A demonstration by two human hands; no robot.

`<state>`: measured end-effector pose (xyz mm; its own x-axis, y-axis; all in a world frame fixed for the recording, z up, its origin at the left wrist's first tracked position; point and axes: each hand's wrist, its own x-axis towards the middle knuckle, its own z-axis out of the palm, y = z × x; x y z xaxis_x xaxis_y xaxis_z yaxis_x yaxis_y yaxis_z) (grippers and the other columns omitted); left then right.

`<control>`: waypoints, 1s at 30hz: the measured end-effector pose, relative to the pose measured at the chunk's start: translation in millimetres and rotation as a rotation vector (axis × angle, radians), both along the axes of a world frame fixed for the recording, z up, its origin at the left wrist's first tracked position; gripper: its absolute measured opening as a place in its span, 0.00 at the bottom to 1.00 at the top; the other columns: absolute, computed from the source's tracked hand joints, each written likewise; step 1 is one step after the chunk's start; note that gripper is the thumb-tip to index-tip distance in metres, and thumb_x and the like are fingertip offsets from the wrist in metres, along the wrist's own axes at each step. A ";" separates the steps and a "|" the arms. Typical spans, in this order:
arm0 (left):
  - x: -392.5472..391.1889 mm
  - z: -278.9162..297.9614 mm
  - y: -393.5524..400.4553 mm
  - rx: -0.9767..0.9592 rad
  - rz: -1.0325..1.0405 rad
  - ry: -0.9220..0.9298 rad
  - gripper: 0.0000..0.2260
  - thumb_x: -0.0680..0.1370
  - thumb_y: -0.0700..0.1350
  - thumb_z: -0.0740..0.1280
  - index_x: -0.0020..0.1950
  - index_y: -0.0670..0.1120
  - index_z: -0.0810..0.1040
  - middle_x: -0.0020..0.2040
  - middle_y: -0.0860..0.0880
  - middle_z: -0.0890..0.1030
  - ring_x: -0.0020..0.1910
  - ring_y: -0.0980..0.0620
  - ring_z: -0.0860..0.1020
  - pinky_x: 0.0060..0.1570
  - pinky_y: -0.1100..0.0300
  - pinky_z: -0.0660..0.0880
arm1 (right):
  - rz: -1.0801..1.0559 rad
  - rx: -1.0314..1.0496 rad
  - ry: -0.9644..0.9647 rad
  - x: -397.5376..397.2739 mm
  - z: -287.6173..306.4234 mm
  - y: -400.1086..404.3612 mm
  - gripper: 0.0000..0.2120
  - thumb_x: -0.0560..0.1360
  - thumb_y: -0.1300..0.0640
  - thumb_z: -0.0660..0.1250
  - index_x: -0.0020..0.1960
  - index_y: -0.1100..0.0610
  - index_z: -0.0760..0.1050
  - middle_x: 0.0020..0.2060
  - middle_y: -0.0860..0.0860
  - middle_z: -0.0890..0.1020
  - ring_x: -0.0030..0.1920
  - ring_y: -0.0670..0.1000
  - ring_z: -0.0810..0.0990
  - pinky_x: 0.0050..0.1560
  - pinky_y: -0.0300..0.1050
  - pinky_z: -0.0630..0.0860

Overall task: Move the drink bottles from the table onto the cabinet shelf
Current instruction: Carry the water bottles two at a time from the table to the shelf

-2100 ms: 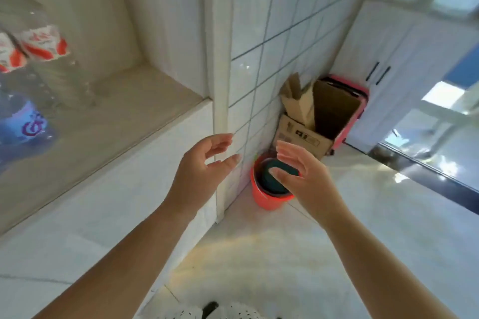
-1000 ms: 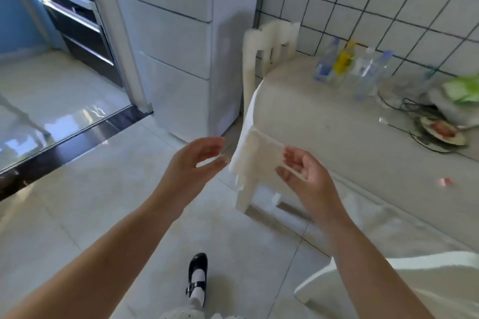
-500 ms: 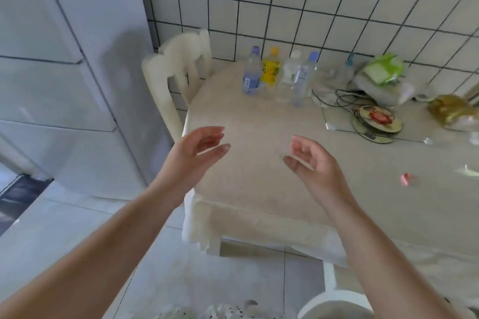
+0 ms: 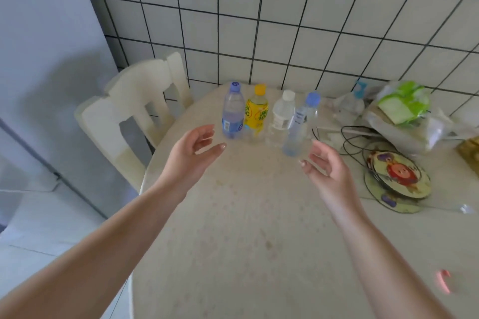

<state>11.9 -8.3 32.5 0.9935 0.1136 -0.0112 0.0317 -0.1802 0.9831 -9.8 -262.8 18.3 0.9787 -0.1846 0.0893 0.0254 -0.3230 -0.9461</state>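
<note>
A white tiled wall [image 4: 298, 15] fills the far side, and a pale cabinet front [image 4: 44, 59] stands at the left. The beige table [image 4: 246, 241] takes up most of the near and middle ground. A cream chair [image 4: 134, 109] is pushed in at its far left corner.

Both bare forearms reach over the table. The left hand [image 4: 189, 155] and the right hand [image 4: 326, 171] hover palms inward, fingers loosely spread and holding nothing, each just short of the bottles.

At the far right lies a heap of plastic bags [image 4: 404, 116] with green packaging. Near it sit round cartoon-printed discs [image 4: 396, 176], overlapping, with a black cable [image 4: 347, 137] looped just to their left.

Four drink bottles stand upright in a row at the far edge of the table, close together: a blue-labelled bottle [image 4: 233, 111] at the left, a yellow bottle [image 4: 256, 109], a clear white-capped bottle [image 4: 282, 114], and a slim blue-capped bottle [image 4: 300, 124] nearest the right hand. A fifth clear bottle [image 4: 352, 103] stands further right, against the bags. A small pink scrap [image 4: 443, 283] lies near the right edge.
</note>
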 end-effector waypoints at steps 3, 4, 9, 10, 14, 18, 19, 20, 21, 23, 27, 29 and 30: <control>48.3 -4.0 -9.4 0.027 0.026 0.003 0.21 0.74 0.45 0.72 0.66 0.50 0.74 0.61 0.54 0.78 0.59 0.58 0.76 0.58 0.63 0.72 | -0.060 -0.011 0.004 47.0 -7.6 -16.3 0.22 0.72 0.59 0.71 0.61 0.45 0.70 0.58 0.41 0.75 0.61 0.47 0.75 0.65 0.48 0.71; 63.8 -5.2 -12.0 0.035 0.035 0.008 0.21 0.74 0.45 0.72 0.66 0.50 0.74 0.61 0.54 0.78 0.59 0.58 0.76 0.57 0.64 0.71 | -0.075 -0.010 0.008 61.0 -11.6 -21.2 0.23 0.71 0.59 0.71 0.63 0.46 0.69 0.59 0.44 0.74 0.62 0.47 0.75 0.65 0.49 0.71; 131.7 -18.9 -19.0 0.079 0.081 0.026 0.21 0.75 0.44 0.71 0.67 0.49 0.73 0.63 0.55 0.76 0.61 0.57 0.75 0.55 0.66 0.70 | -0.165 -0.026 0.050 118.7 -33.1 -38.6 0.29 0.70 0.58 0.72 0.68 0.49 0.65 0.62 0.46 0.70 0.64 0.47 0.72 0.55 0.33 0.69; 144.7 -23.7 -20.1 0.090 0.082 0.029 0.22 0.75 0.44 0.71 0.68 0.50 0.72 0.64 0.54 0.76 0.62 0.57 0.74 0.57 0.64 0.70 | -0.190 -0.026 0.060 128.7 -37.7 -41.0 0.31 0.70 0.57 0.73 0.70 0.51 0.64 0.62 0.46 0.69 0.65 0.46 0.71 0.50 0.28 0.67; 189.0 -48.3 -25.3 0.138 0.089 0.033 0.29 0.74 0.46 0.72 0.73 0.51 0.67 0.71 0.54 0.70 0.65 0.57 0.71 0.65 0.54 0.70 | -0.232 -0.054 0.084 162.6 -55.6 -47.3 0.36 0.69 0.56 0.74 0.72 0.53 0.60 0.67 0.50 0.68 0.67 0.46 0.69 0.52 0.30 0.65; 220.6 -64.7 -35.6 0.140 0.063 0.060 0.30 0.74 0.48 0.72 0.74 0.51 0.65 0.72 0.55 0.69 0.66 0.58 0.69 0.64 0.57 0.68 | -0.200 -0.126 0.082 184.2 -65.5 -49.5 0.34 0.66 0.49 0.73 0.69 0.49 0.65 0.64 0.49 0.74 0.64 0.49 0.73 0.62 0.50 0.73; 226.9 -66.9 -38.3 0.142 0.051 0.047 0.28 0.74 0.48 0.72 0.72 0.51 0.67 0.70 0.56 0.71 0.64 0.59 0.70 0.63 0.57 0.69 | -0.200 -0.123 0.086 186.8 -65.8 -48.3 0.34 0.65 0.47 0.72 0.68 0.49 0.65 0.63 0.48 0.75 0.63 0.48 0.74 0.62 0.52 0.73; 232.1 -68.7 -40.9 0.145 0.041 0.031 0.26 0.74 0.48 0.72 0.70 0.51 0.69 0.66 0.56 0.74 0.61 0.59 0.72 0.63 0.57 0.70 | -0.204 -0.106 0.087 188.7 -66.4 -47.2 0.33 0.64 0.47 0.72 0.67 0.49 0.66 0.62 0.48 0.75 0.62 0.48 0.74 0.62 0.53 0.73; 236.2 -71.0 -42.8 0.151 0.035 0.018 0.23 0.74 0.47 0.72 0.68 0.51 0.71 0.62 0.56 0.76 0.59 0.58 0.74 0.61 0.57 0.72 | -0.209 -0.086 0.084 190.3 -67.2 -46.5 0.32 0.65 0.49 0.72 0.67 0.49 0.66 0.62 0.47 0.75 0.62 0.47 0.74 0.63 0.52 0.73; 240.4 -74.9 -44.5 0.174 0.044 0.008 0.21 0.73 0.45 0.73 0.66 0.49 0.73 0.57 0.54 0.78 0.55 0.57 0.76 0.58 0.58 0.73 | -0.216 -0.077 0.075 192.2 -68.2 -46.3 0.30 0.68 0.54 0.73 0.67 0.51 0.66 0.61 0.46 0.75 0.60 0.45 0.74 0.62 0.46 0.72; 240.5 -80.7 -43.6 0.208 0.088 -0.018 0.21 0.73 0.45 0.72 0.65 0.48 0.74 0.56 0.54 0.78 0.54 0.55 0.76 0.56 0.59 0.73 | -0.233 -0.083 0.050 190.2 -68.1 -48.6 0.29 0.69 0.58 0.73 0.67 0.53 0.67 0.57 0.43 0.75 0.54 0.40 0.75 0.51 0.28 0.71; 237.0 -81.5 -43.0 0.216 0.090 -0.040 0.20 0.74 0.44 0.72 0.64 0.49 0.74 0.55 0.56 0.78 0.54 0.56 0.76 0.53 0.66 0.72 | -0.246 -0.063 0.036 185.7 -68.7 -47.7 0.29 0.68 0.59 0.74 0.66 0.54 0.68 0.56 0.43 0.76 0.52 0.38 0.75 0.47 0.23 0.70; 233.9 -81.2 -42.7 0.221 0.092 -0.056 0.19 0.74 0.44 0.72 0.64 0.51 0.73 0.55 0.56 0.78 0.54 0.57 0.76 0.52 0.69 0.71 | -0.251 -0.059 0.027 182.4 -68.4 -46.5 0.28 0.68 0.59 0.74 0.65 0.54 0.68 0.54 0.41 0.77 0.51 0.34 0.75 0.46 0.21 0.69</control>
<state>245.8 -51.0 -48.7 0.9773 0.1968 0.0783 0.0048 -0.3900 0.9208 172.7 -309.4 -50.1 0.9050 -0.4175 0.0813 -0.0877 -0.3702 -0.9248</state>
